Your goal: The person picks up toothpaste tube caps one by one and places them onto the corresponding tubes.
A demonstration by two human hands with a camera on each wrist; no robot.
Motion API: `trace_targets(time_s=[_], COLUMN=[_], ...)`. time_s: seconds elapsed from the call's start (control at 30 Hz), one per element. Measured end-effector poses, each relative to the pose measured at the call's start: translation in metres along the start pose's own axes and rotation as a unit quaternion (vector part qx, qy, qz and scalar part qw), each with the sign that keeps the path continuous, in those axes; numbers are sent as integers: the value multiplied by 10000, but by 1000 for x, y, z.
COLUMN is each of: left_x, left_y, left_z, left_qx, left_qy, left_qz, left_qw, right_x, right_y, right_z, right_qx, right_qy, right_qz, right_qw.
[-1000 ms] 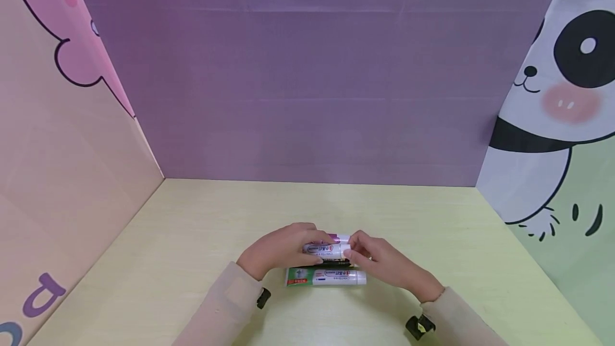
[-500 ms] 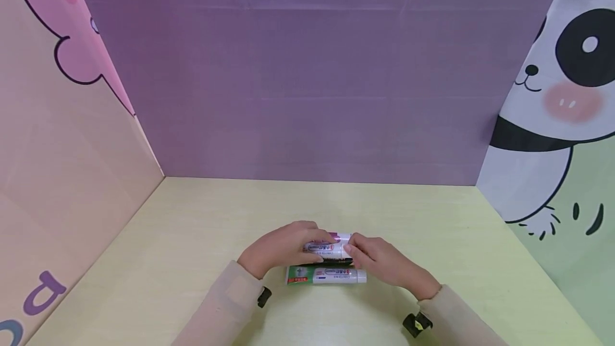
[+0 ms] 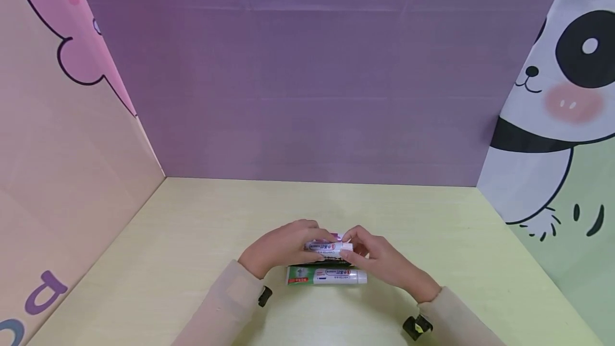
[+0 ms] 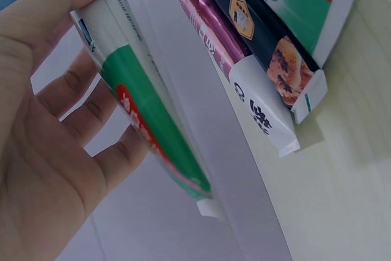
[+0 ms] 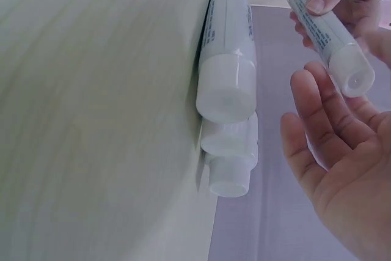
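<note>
My left hand [image 3: 281,247] pinches a white and green toothpaste tube [image 4: 140,84] between thumb and fingers, raised off the table. Thumb and forefinger of my right hand [image 3: 386,266] are at the white cap [image 5: 351,68] of that tube; its other fingers extend loosely in the right wrist view. Below lie several more toothpaste tubes side by side: a green and white one [image 3: 331,275] nearest me, a black one [image 4: 256,35] behind it, then a purple and white one [image 4: 220,41]. In the head view the held tube and hands partly cover the back two.
The tubes lie on a pale wooden table [image 3: 221,212]. A purple panel [image 3: 307,95] stands at the back. Printed side panels flank the table, a pink cartoon [image 3: 86,57] left and a panda [image 3: 543,100] right. Dark straps [image 3: 417,327] sit at both wrists.
My right thumb and forefinger closed around the cap, then spread slightly, with the knuckles lifting again. The left hand keeps its hold on the tube; the tubes on the table have not moved.
</note>
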State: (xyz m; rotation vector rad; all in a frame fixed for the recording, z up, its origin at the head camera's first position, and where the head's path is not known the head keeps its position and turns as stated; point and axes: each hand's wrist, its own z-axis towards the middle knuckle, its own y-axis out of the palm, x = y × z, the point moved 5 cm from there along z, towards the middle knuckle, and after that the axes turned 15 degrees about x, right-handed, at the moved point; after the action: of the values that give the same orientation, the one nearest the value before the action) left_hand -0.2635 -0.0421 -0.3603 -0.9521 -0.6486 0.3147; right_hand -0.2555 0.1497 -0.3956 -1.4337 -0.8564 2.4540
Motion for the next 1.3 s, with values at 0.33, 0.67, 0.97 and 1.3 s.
trace_targets(time_s=[0.33,0.67,0.97,1.3], left_x=[-1,-10,-22,-31], left_y=[0,-9,-19,-25], left_z=[3,-3,-13,-23], left_qx=[83,213,398,404], left_qy=[-69,-373,-310,-480], left_qz=[-119,-273,-108,-139], left_qw=[9999,9987,9987,9979], right_x=[-5,-4,-1,6], right_y=[-1,-5,-13,-18], right_z=[0,1,0,-3], right_qx=[355,416,409,233], right_qy=[-365,-489,-170,190], right_qz=[273,392,367,723], right_qw=[9983,9972,9983,9969])
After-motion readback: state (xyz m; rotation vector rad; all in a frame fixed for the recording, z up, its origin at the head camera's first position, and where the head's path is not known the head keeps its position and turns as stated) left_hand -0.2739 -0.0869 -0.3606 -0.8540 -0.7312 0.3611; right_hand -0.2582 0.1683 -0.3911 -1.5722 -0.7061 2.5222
